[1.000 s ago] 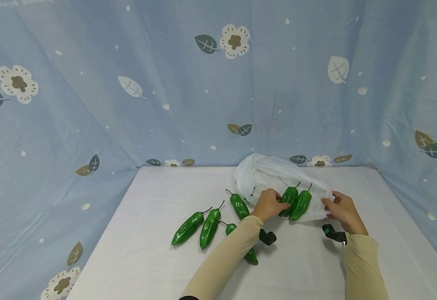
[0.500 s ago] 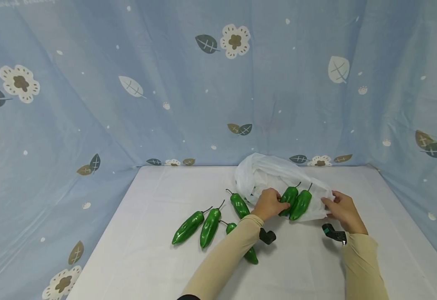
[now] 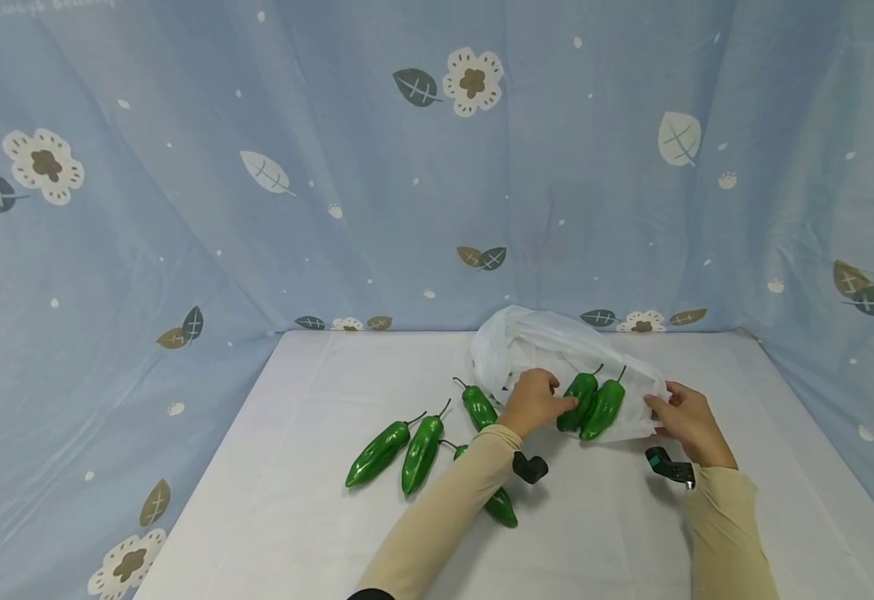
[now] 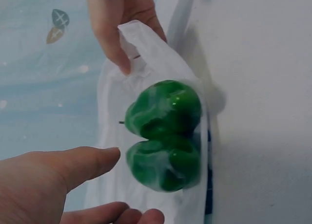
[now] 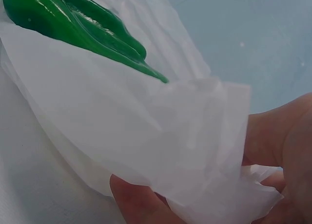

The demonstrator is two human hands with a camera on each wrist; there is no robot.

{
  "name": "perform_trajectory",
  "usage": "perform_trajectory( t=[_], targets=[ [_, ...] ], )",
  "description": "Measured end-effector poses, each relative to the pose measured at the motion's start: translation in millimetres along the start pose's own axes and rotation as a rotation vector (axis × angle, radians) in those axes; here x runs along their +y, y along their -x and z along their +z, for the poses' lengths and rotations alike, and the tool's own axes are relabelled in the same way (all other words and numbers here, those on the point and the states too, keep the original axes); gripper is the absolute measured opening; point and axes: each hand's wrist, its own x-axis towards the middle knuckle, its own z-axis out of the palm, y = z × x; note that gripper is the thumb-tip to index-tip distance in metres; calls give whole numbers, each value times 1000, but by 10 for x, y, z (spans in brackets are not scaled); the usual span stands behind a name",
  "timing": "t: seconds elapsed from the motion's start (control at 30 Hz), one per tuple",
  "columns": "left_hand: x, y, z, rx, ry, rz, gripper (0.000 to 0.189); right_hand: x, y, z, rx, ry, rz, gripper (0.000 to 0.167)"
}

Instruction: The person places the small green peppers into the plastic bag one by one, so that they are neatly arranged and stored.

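Two green peppers, the left one (image 3: 576, 402) and the right one (image 3: 605, 410), lie side by side inside the mouth of a white plastic bag (image 3: 549, 333). My left hand (image 3: 534, 400) is beside the left pepper, thumb and fingers spread apart. In the left wrist view a small gap separates the thumb (image 4: 97, 163) from that pepper (image 4: 165, 163). At the bag's right edge, my right hand (image 3: 691, 423) pinches the plastic. Bunched plastic (image 5: 219, 185) shows between its thumb and fingers in the right wrist view.
Several more green peppers lie left on the white table (image 3: 294, 392), such as the leftmost one (image 3: 378, 452); my left forearm (image 3: 451, 508) partly covers another pepper (image 3: 500, 504). Black wrist cameras (image 3: 530, 468) stick out below both hands. A blue patterned curtain (image 3: 377, 192) hangs behind the table.
My left hand has let go of the left pepper, opened its fingers and drawn back slightly to the left. The two peppers in the bag and my right hand keep their places.
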Motion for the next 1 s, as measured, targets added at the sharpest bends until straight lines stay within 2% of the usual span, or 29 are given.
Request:
perform_trajectory(
  t=[0.27,0.63,0.87,1.0],
  targets=[
    [28,57,-155,13,29,13,45,0,1,5,3,-11,-17,58],
    [9,212,-426,52,147,15,42,-4,1,3,-4,-11,-4,61],
    [-24,285,-608,91,149,57,41,3,1,1,-9,-7,-2,61],
    [-29,352,-716,108,173,54,41,0,2,5,-5,2,7,61]
  ],
)
